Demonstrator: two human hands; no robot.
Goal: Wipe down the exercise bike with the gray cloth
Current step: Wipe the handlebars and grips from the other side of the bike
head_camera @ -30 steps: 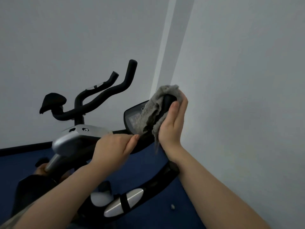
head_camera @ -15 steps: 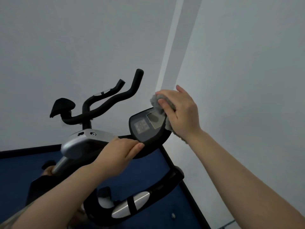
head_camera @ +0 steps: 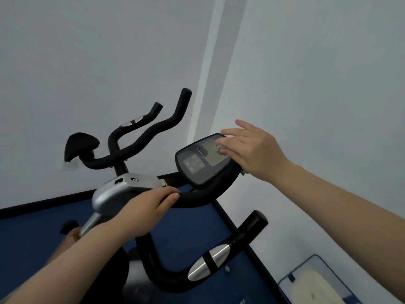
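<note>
The exercise bike fills the lower middle of the head view, with black handlebars [head_camera: 151, 132] and a silver housing [head_camera: 122, 187]. Its dark console [head_camera: 197, 165] has a grey screen. My right hand [head_camera: 252, 150] lies flat with fingers spread on the console's right side, pressing the gray cloth [head_camera: 220, 148] against the screen. Most of the cloth is hidden under the palm; a small tuft shows below the wrist. My left hand [head_camera: 146, 209] grips the black handlebar tube just below the console.
White walls meet in a corner behind the bike. The floor [head_camera: 32, 238] is dark blue with a black skirting strip. A near handlebar arm with a silver pulse sensor [head_camera: 208, 264] juts out at lower right. A blue-edged pale object [head_camera: 311, 284] lies at bottom right.
My right hand has come from behind the console's top edge onto its face and flattened, covering the cloth that hung loose a second ago. The left hand kept its grip.
</note>
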